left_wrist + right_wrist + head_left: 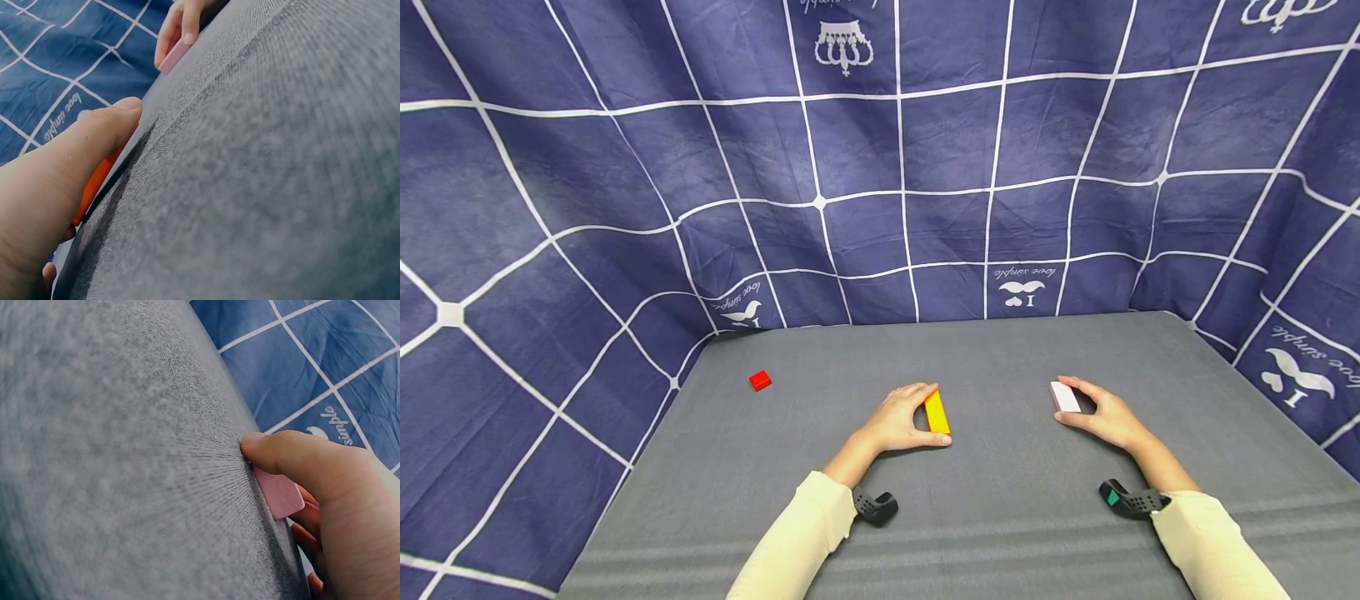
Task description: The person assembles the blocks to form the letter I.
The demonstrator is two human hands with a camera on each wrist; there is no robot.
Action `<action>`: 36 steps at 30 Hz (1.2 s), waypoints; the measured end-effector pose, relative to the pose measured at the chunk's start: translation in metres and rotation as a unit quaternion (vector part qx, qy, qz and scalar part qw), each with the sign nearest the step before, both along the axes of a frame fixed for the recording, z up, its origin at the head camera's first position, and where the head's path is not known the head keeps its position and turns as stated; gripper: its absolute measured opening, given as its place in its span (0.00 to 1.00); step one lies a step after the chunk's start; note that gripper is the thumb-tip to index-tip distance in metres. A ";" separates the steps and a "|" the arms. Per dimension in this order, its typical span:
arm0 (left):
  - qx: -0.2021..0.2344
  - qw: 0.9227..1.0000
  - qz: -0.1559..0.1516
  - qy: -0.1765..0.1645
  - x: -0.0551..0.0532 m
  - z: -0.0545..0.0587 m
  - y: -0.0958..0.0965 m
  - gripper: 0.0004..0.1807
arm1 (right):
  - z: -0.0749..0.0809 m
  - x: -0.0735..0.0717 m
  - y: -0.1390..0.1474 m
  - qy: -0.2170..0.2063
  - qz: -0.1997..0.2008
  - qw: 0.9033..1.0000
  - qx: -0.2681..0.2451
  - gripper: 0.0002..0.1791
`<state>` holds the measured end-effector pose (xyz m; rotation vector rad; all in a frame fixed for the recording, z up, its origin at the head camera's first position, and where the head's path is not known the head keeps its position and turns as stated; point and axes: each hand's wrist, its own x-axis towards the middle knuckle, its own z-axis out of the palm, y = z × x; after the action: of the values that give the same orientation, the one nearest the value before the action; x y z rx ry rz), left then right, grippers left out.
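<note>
On the grey cloth near the middle, a long yellow block [937, 413] lies between the thumb and fingertips of my left hand [897, 421], which pinches it by its two ends. In the left wrist view an orange-looking strip of that block [100, 181] shows below the thumb. Farther right, my right hand [1108, 419] pinches a smaller block [1065, 398] with a white top and pink side, thumb at the near end and fingers at the far end. The pink side of this block [281, 495] shows under the thumb in the right wrist view.
A small red block [760, 381] lies at the far left of the grey surface [1000, 508]. Blue curtains with white grid lines [955, 225] hang behind it and along both sides. Dark bands [876, 507] sit on both wrists.
</note>
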<state>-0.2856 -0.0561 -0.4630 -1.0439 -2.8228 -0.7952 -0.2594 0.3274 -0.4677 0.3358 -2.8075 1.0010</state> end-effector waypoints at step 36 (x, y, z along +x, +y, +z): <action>-0.040 0.999 -0.006 -0.002 0.000 -0.003 0.001 0.52 | -0.004 0.010 -0.001 0.047 -0.031 0.998 -0.012 0.37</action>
<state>-0.2852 -0.0549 -0.4665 -1.0712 -2.8766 -0.6920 -0.2492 0.3267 -0.4712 0.2828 -2.7017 0.9792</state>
